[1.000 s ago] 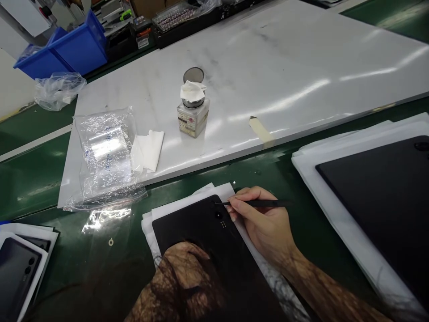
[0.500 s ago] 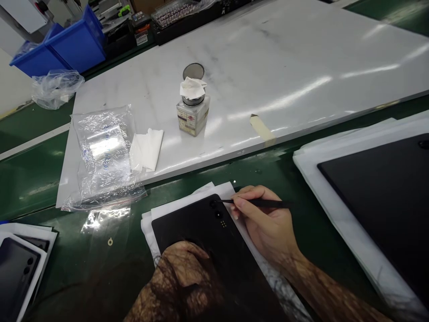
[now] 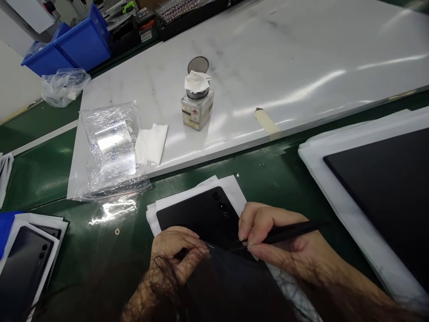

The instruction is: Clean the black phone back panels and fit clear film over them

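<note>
— what are your hands doing right now?

— my right hand (image 3: 268,235) is pinching a thin black stick (image 3: 288,230) between thumb and the first fingers, like a pen, with its tip pointing across toward my left hand. my left hand (image 3: 174,252) is curled, fingertips (image 3: 197,250) pressed together on what looks like the edge of a clear film (image 3: 217,245) lying on the black tablet (image 3: 204,214). i cannot tell for certain whether the film is actually caught between those fingers.

— where is the tablet sitting?

— directly under both hands, back side up on white sheets (image 3: 228,185), its camera holes (image 3: 219,203) just beyond my right fingertips.

— how are you doing this well?

— i'm thinking the stick should be staying almost flat to the surface, so the tip is sliding under the film instead of digging into the tablet. my left fingers should be holding the film edge low and pulling gently and evenly, never yanking. i'm also keeping both wrists resting down for steadiness.

— anything else nearby?

— a small bottle (image 3: 197,109) with a tissue on top, a folded wipe (image 3: 152,144) and a clear bag (image 3: 110,150) are lying well beyond my fingers, on the white board (image 3: 301,53).
</note>
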The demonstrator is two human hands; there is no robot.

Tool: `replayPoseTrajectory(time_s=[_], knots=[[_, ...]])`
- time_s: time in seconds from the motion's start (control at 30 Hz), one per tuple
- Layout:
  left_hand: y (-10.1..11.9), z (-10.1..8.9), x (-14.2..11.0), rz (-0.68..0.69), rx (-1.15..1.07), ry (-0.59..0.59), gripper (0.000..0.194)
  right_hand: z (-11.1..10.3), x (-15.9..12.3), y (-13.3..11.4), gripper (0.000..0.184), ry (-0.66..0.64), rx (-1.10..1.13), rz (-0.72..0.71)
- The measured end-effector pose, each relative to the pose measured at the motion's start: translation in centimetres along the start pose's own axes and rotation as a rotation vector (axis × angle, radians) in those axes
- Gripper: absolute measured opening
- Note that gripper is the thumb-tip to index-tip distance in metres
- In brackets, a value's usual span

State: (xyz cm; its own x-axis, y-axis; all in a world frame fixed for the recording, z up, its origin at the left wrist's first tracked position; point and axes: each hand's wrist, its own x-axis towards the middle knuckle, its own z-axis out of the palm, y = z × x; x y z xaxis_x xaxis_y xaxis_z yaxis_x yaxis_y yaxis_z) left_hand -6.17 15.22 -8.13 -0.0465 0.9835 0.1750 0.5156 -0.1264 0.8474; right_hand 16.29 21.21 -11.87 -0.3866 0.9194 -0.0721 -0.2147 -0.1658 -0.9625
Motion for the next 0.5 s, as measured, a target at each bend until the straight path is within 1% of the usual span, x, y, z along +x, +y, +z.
replayPoseTrajectory(time_s=[0.1, 0.17, 0.23, 0.3, 0.4, 0.47, 0.5], knots=[[0.0, -0.1, 0.1, 0.001, 0.001, -0.034, 0.009, -0.3, 0.8, -0.6, 0.039, -0.116, -0.063, -0.008], [-0.1, -0.1, 0.0, -0.019, -0.013, -0.012, 0.008, -0.7, 1.1, -0.6, 0.034, -0.204, -0.091, -0.017], [0.0, -0.1, -0.1, -0.036, -0.021, 0.007, 0.007, -1.0, 1.2, -0.5, 0.030, -0.262, -0.098, -0.044], [0.1, -0.1, -0.1, -0.045, -0.016, 0.013, 0.008, -1.1, 1.2, -0.4, 0.029, -0.275, -0.083, -0.069], [0.2, 0.0, -0.1, -0.038, 0.011, 0.020, 0.009, -0.9, 1.0, -0.6, 0.028, -0.254, -0.062, -0.099], [0.2, 0.0, 0.0, -0.040, 0.027, 0.038, 0.008, -0.6, 0.8, -1.1, 0.029, -0.256, -0.069, -0.147], [0.2, 0.0, 0.0, -0.047, 0.029, 0.047, 0.007, -0.4, 0.6, -1.3, 0.030, -0.235, -0.086, -0.175]])
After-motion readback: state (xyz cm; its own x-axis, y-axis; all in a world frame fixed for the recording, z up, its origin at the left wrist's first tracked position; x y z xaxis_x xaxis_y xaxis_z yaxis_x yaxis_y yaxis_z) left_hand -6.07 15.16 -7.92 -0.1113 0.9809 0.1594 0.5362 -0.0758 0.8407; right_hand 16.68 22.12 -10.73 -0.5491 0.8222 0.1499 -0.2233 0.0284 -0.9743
